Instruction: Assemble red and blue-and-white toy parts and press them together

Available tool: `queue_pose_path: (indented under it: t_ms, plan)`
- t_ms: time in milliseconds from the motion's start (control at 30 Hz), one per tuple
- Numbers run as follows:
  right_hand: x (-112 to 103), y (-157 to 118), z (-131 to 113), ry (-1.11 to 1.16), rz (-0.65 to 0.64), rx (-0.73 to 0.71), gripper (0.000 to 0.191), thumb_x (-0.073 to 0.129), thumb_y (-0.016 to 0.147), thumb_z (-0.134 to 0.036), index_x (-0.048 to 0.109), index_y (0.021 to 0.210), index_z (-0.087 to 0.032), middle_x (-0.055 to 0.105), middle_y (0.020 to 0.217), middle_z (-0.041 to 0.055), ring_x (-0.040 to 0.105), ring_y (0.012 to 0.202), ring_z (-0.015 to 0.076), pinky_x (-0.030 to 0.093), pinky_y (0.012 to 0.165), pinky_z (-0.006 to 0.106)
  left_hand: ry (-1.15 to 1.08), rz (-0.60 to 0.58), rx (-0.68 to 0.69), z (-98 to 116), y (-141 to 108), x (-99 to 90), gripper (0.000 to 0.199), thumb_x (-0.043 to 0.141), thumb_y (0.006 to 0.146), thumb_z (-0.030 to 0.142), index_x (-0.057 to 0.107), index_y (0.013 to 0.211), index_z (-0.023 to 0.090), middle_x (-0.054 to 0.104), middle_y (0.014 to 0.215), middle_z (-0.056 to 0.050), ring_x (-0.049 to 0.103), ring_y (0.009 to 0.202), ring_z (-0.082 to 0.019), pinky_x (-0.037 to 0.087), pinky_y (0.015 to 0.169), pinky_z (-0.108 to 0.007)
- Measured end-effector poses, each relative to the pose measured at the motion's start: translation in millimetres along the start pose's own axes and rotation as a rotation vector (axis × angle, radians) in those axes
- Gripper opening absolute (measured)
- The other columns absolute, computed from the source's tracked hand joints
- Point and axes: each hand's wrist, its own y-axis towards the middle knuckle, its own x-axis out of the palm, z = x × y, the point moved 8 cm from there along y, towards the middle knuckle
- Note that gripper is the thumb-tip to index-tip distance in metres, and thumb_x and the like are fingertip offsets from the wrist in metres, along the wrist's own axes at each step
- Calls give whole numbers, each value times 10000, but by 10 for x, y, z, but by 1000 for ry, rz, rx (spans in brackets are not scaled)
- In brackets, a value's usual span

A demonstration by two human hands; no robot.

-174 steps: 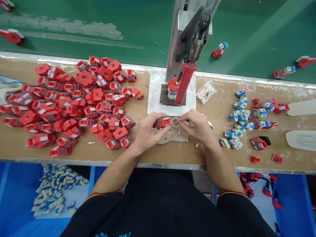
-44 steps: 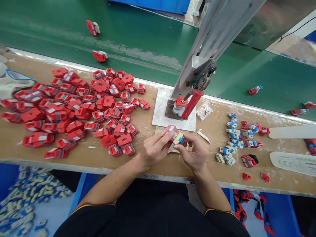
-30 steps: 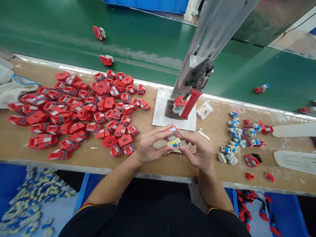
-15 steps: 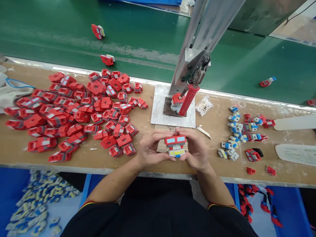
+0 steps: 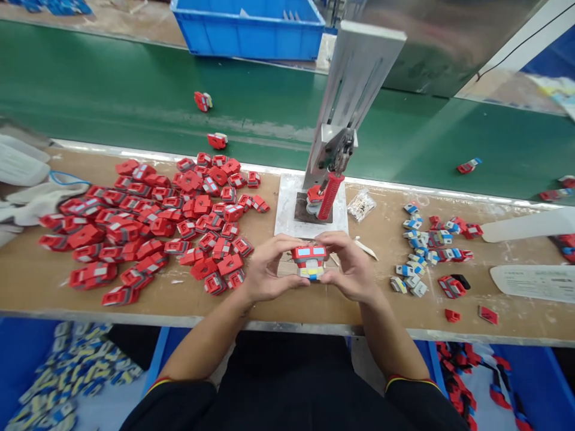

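Between my two hands I hold a toy robot torso (image 5: 309,262), red on top with two light-blue windows, and grey, yellow and blue below. My left hand (image 5: 271,268) pinches its left side between thumb and fingers. On the other side my right hand (image 5: 349,267) grips it the same way. Just beyond stands a hand press with a red handle (image 5: 330,196) on a metal base plate (image 5: 287,221). Another red piece (image 5: 315,194) sits in the press's fixture, partly hidden by the handle.
A big pile of red toy parts (image 5: 153,221) covers the bench on the left. Small white-and-blue parts (image 5: 415,257) lie right, near white plastic strips (image 5: 534,281). A green conveyor belt (image 5: 269,102) runs behind, with a blue crate (image 5: 251,30) past it. Parts bins sit below.
The camera view has tilted up, bringing the blue crate into sight. Both hands still hold the toy torso in about the same place above the bench.
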Motion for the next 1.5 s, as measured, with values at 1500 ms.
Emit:
queue_pose_path:
  t_ms: [1500]
  plan:
    - [-430,788,1321,-72,-9,392,537,749,867,-465,546,1325,-271,793,1154,85,735,1111,284,565,1055,515,585,-898,-330,-776,912,19,352,800,857,366,740,1158,193,584,1650,-135,672,1351,-326,518,1137,-428]
